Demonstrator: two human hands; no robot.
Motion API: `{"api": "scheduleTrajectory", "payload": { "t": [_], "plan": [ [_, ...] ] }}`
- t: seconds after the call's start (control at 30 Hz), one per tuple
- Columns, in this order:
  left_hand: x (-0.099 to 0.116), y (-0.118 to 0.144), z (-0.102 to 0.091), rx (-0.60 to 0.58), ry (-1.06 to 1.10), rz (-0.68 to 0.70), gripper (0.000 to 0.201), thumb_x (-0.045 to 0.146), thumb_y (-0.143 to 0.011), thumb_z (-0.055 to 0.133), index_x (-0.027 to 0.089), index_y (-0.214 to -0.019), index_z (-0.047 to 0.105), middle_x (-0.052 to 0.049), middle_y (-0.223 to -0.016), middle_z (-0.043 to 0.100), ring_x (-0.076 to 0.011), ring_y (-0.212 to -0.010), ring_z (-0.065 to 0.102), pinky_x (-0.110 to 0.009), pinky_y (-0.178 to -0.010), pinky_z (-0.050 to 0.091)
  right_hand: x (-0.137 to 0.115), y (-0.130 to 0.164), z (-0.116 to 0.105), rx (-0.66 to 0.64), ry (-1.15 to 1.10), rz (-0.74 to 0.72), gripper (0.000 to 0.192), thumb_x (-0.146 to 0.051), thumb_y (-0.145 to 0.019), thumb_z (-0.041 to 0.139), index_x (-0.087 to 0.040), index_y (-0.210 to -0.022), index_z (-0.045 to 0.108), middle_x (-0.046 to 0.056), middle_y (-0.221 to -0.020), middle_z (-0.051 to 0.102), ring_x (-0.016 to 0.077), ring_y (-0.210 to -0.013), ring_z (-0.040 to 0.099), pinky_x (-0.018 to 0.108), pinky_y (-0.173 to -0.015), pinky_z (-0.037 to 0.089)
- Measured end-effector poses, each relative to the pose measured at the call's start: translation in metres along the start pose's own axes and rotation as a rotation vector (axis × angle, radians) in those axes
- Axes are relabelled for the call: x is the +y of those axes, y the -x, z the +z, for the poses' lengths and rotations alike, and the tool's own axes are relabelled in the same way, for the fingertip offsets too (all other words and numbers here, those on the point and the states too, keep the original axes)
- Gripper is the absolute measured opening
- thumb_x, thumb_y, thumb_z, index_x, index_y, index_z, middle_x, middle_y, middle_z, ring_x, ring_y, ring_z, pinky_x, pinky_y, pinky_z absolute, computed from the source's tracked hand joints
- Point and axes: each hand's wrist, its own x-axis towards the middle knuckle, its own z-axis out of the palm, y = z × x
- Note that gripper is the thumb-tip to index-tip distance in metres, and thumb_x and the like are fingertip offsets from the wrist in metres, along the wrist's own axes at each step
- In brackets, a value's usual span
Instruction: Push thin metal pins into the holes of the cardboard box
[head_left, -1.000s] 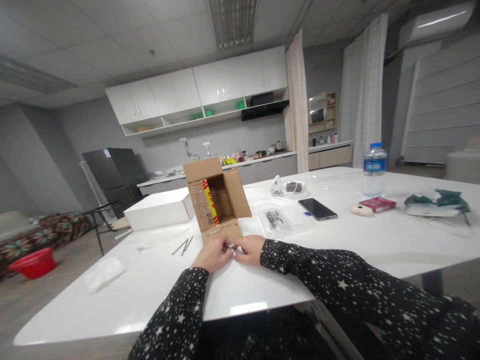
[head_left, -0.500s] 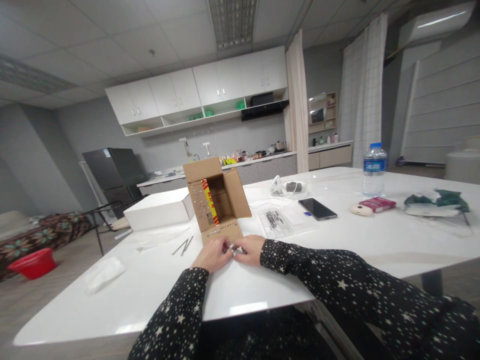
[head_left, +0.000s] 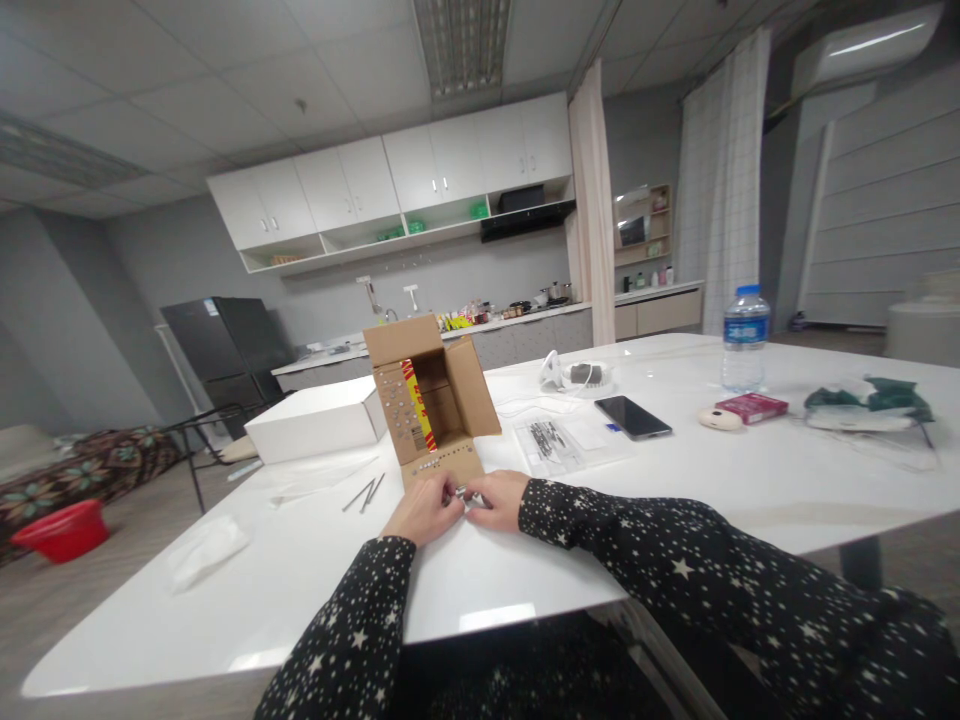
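Observation:
Close together at the near edge of an open cardboard box (head_left: 409, 410), my left hand (head_left: 425, 508) and my right hand (head_left: 497, 499) meet with fingers curled in. Something small and shiny shows between the fingertips, too small to name. Each hand is closed around it in a pinch. Small round silvery pieces dot the box's left flap and its front flap, and a red and yellow strip runs along the inner edge. To the left of my hands lie two thin metal rods (head_left: 365, 492) on the white table (head_left: 525, 580).
A white box (head_left: 311, 425) stands behind left, with crumpled white plastic (head_left: 208, 550) nearer. Rightward are a clear bag with small dark pieces (head_left: 551, 445), a phone (head_left: 634, 416), a white cabled device (head_left: 577, 374), a red packet (head_left: 752, 408) and a water bottle (head_left: 745, 340).
The view has shifted very slightly. Both hands stay in the same place at the box's front flap, with hardly any finger movement visible.

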Motion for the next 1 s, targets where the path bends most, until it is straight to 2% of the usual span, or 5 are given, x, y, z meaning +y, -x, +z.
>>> {"api": "scheduleTrajectory", "payload": {
  "t": [0.4,0.57,1.0],
  "plan": [
    [0.001,-0.002,-0.005,0.194,0.008,0.05,0.006,0.025,-0.076,0.048,0.019,-0.077,0.048,-0.001,-0.07,0.057,-0.0151,-0.067,0.054,-0.026,-0.061,0.038,-0.001,0.0,-0.001,-0.007,0.0,0.027,0.03,-0.038,-0.074,0.055,-0.022,-0.097,0.066,0.001,-0.067,0.064,0.0173,-0.068,0.06,0.025,-0.059,0.038],
    [-0.002,-0.003,-0.004,0.283,-0.016,0.032,0.006,0.025,-0.077,0.048,0.019,-0.078,0.048,-0.001,-0.073,0.056,-0.0152,-0.069,0.053,-0.027,-0.063,0.04,0.002,0.001,-0.003,-0.009,-0.038,-0.022,0.031,-0.037,-0.075,0.053,-0.022,-0.099,0.065,0.0,-0.066,0.063,0.0162,-0.067,0.058,0.025,-0.06,0.039],
    [-0.011,-0.005,-0.005,0.449,-0.026,-0.012,0.012,0.027,-0.081,0.047,0.02,-0.088,0.053,-0.002,-0.084,0.061,-0.0169,-0.079,0.06,-0.03,-0.073,0.045,0.0,0.0,-0.003,-0.037,-0.022,0.032,0.033,-0.039,-0.074,0.055,-0.022,-0.1,0.065,0.002,-0.072,0.066,0.0177,-0.071,0.059,0.026,-0.061,0.038]
  ]
}}
